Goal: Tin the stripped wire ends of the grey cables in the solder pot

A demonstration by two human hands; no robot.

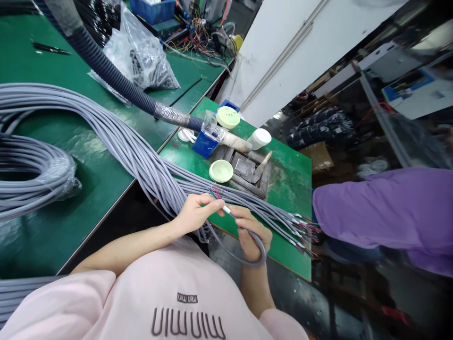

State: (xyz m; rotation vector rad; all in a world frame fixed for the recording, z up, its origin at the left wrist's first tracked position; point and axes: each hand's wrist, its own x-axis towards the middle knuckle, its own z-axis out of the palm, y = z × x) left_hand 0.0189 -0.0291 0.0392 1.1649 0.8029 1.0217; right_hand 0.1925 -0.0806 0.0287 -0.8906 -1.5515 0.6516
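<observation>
Pink shirt [170, 293] is closest, and past it two bare hands meet near the edge of the green surface [297, 174]. They share one grey cable [261, 250]. The left hand [196, 212] has its thumb and fingers pinched together on the cable by the white band [227, 209], right below the thin wires [215, 190]. The right hand [253, 231] has its fingers closed on the cable just behind that band. From there the cable bends in a loop by the right hand and goes back low to the left.

The held end slants: its wire tips point away from the shirt and a bit left, and the cable runs back and right. So the left hand is nearer the wires, and the right hand is farther down.

Just past the wires sits a pale green dish [221, 171]. Many more cables [141, 158] lie behind the hands. Off to the right is a person's purple sleeve [382, 208].
</observation>
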